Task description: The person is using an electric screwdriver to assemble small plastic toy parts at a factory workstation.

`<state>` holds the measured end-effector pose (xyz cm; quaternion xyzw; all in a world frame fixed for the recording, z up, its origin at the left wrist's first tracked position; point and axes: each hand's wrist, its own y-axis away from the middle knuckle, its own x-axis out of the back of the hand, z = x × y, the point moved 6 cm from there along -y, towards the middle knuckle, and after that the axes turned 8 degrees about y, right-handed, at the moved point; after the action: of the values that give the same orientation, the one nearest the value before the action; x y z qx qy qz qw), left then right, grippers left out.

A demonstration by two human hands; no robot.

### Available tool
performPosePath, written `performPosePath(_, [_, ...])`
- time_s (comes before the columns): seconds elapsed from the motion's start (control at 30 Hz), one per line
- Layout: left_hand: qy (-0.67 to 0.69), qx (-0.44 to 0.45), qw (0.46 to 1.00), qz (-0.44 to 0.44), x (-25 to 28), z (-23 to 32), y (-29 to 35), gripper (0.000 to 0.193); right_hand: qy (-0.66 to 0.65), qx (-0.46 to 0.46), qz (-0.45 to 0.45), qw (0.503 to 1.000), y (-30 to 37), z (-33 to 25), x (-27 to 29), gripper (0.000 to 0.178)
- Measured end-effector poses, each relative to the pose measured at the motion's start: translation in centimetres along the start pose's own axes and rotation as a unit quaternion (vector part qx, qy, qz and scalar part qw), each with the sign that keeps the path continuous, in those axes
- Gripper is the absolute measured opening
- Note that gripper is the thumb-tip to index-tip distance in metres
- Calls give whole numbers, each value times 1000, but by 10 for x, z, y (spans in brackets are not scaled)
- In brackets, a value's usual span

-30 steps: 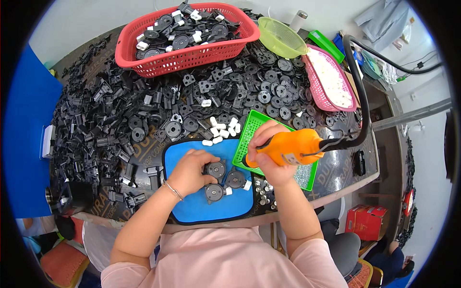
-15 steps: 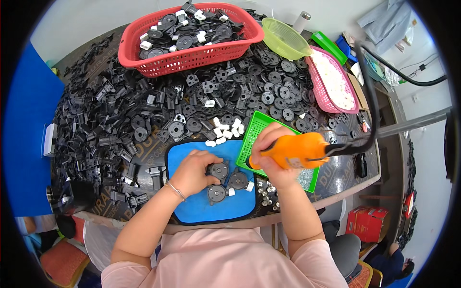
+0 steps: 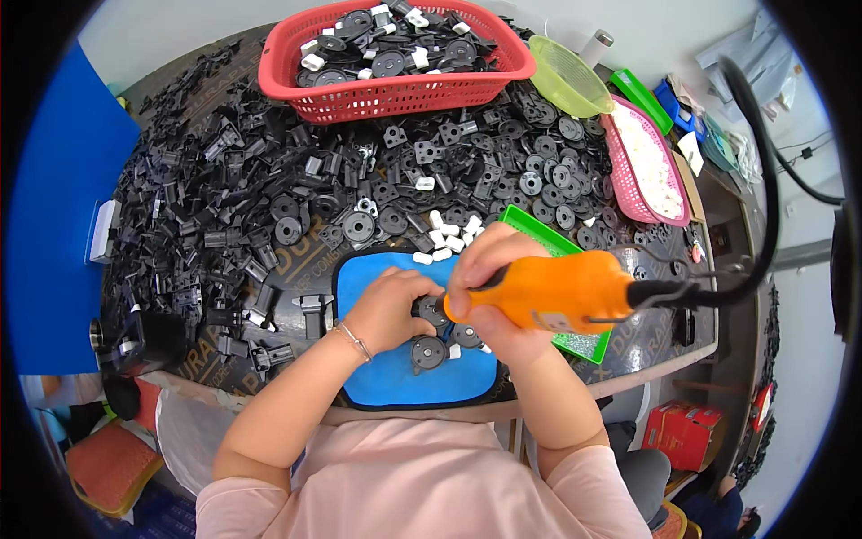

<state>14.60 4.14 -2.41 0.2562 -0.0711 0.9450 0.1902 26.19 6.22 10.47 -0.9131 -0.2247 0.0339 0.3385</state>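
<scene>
My right hand (image 3: 492, 256) is wrapped round an orange electric screwdriver (image 3: 575, 292), held nearly level with its cable end to the right. The tool's front end is at a black round wheel part (image 3: 432, 310), but whether the tip touches a screw is hidden. My left hand (image 3: 388, 310) grips this wheel part from the left, fingers curled round it, on the blue mat (image 3: 386, 386). Just below lies a second black wheel assembly (image 3: 428, 353) with a white piece attached. A third wheel assembly (image 3: 467, 335) sits to its right, partly under my right hand.
Small white plastic pieces (image 3: 452, 238) lie above the mat. A green tray (image 3: 530, 225) with small metal bits stands under the screwdriver. Black parts (image 3: 215, 198) cover the table's left and back. Behind are a red basket (image 3: 404, 101), a yellow-green basket (image 3: 570, 81) and a pink basket (image 3: 628, 175).
My right hand has brought the screwdriver left from over the green tray to the wheel part in my left hand. The whole view has shifted slightly.
</scene>
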Motion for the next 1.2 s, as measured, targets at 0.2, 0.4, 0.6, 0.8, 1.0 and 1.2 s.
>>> performPosePath(0.2, [-3,-14,999,-42,-6,-3,0,40,1,-45,-57,997,6,12,-17,24])
performPosePath(0.4, [84,-5,996,27,-3,-9,0,41,-32,-57,-71,995,7,16,-20,23])
performPosePath(0.6, [42,42,998,-9,1,4,0,46,-80,-15,-31,996,-3,8,-5,25])
performPosePath(0.8, [30,52,998,-10,6,15,6,50,-30,-25,110,993,3,-15,71,28])
performPosePath(1.0, [-72,12,997,30,-6,50,10,55,33,-51,119,991,32,2,81,22])
performPosePath(1.2, [-119,-22,991,53,-23,60,4,48,68,-56,109,990,38,6,76,21])
